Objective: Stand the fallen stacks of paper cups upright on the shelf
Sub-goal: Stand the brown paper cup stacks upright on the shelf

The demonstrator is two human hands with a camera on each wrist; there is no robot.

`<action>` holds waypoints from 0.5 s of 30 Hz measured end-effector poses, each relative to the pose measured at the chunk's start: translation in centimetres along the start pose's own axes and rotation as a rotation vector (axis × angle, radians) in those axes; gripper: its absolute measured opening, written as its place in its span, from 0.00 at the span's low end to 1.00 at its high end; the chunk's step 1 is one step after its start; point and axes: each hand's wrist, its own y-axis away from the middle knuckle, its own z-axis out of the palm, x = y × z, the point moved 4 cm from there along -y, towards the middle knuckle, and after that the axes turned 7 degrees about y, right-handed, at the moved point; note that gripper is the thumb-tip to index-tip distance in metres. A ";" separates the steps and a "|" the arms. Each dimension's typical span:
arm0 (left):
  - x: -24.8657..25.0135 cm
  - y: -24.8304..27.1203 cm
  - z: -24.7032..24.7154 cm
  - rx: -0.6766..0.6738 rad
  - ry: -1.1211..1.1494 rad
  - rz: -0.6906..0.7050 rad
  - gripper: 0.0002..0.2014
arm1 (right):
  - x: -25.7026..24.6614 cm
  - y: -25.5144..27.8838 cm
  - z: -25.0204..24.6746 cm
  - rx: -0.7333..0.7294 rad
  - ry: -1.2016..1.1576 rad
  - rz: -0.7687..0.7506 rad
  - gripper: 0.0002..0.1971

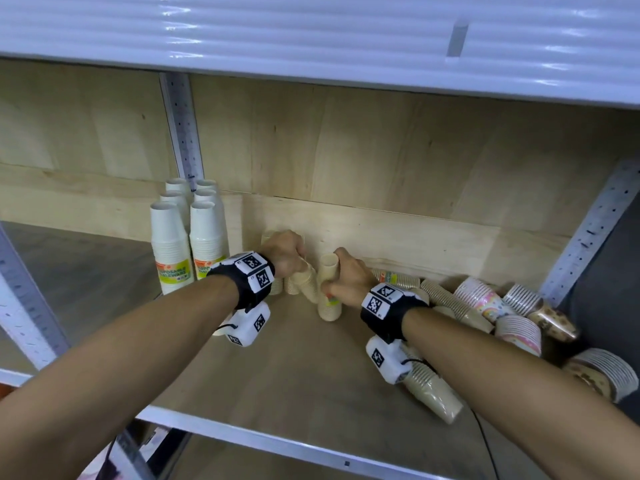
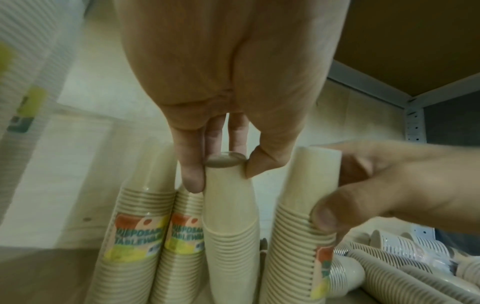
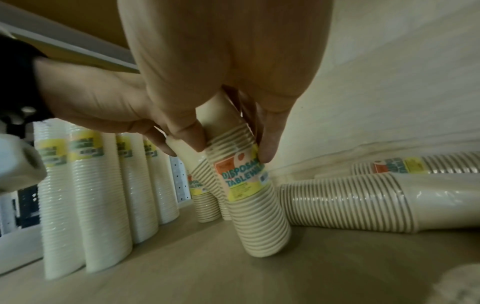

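Gripped near its top in the right hand (image 1: 346, 277), a beige cup stack (image 3: 255, 197) on the shelf (image 1: 277, 386), long axis leaning left toward the stack (image 2: 231, 222) pinched by the left hand (image 1: 284, 252); fallen stacks (image 1: 485, 303) close to the right.

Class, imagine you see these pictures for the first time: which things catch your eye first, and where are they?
Mid-shelf, two hands meet: the left hand pinches the top of one beige cup stack, and the right hand grips another beige stack. Tall white stacks stand upright at the left, while a jumble of fallen stacks lies at the right.
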 end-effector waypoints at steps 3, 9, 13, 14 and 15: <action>1.0 -0.5 -0.4 0.007 -0.068 0.005 0.08 | -0.2 -0.4 -0.1 0.019 -0.037 0.056 0.21; 2.2 -0.9 -0.8 -0.002 -0.111 0.017 0.10 | -0.3 -1.0 0.2 0.058 -0.074 0.098 0.21; 2.2 -1.0 -0.1 -0.020 -0.098 0.037 0.10 | 0.3 -1.4 0.5 0.034 -0.071 0.115 0.20; 2.1 -0.9 0.0 -0.018 -0.089 0.042 0.11 | 0.4 -1.5 0.4 0.036 -0.073 0.117 0.19; 2.1 -0.9 0.0 -0.012 -0.079 0.045 0.11 | 0.5 -1.6 0.2 0.042 -0.073 0.116 0.19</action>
